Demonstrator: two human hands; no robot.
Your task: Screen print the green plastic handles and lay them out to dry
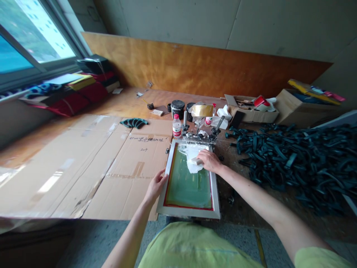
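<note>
An aluminium silk-screen frame (188, 213) with a green coated mesh (188, 188) and red tape along its inner border lies flat on the bench, held at the far end by hinge clamps (199, 136). My left hand (156, 185) grips the frame's left rail. My right hand (209, 160) presses a crumpled white cloth (192, 160) against the upper part of the mesh. A clear plastic sheet (185, 150) lies under and around the cloth near the far rail.
Flattened cardboard (83, 167) covers the bench at left, with a few dark green curved plastic pieces (134, 123) on it. A large heap of these pieces (290, 160) lies at right. Behind the clamps stand an ink tin (177, 109), a water bottle (176, 127), a gold tape roll (202, 110) and cardboard boxes (251, 113).
</note>
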